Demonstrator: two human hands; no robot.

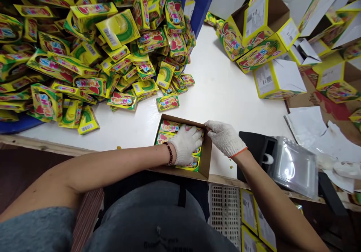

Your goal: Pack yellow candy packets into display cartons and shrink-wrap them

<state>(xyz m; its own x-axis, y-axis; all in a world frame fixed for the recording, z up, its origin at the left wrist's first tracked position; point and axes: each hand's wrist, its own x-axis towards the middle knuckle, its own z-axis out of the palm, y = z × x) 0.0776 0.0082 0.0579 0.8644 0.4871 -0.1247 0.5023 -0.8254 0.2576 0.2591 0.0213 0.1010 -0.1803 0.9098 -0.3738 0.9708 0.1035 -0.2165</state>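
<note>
An open brown cardboard box (207, 156) sits at the front edge of the white table, with small yellow-green "TWINS" packs (168, 126) lying in it. My left hand (186, 143), in a white knit glove, lies spread on the packs inside, hiding several of them. At the far right corner of the box, my gloved right hand (225, 137) pinches the rim between thumb and fingers. The box's right side shows a strip of bare inner wall beside the packs.
A big heap of the same packs (118, 30) spills from a blue container (203, 3) at the left. Larger printed cartons (259, 52) pile up at the right. A black tape dispenser (254, 150) and a clear plastic piece (296, 165) lie near my right forearm.
</note>
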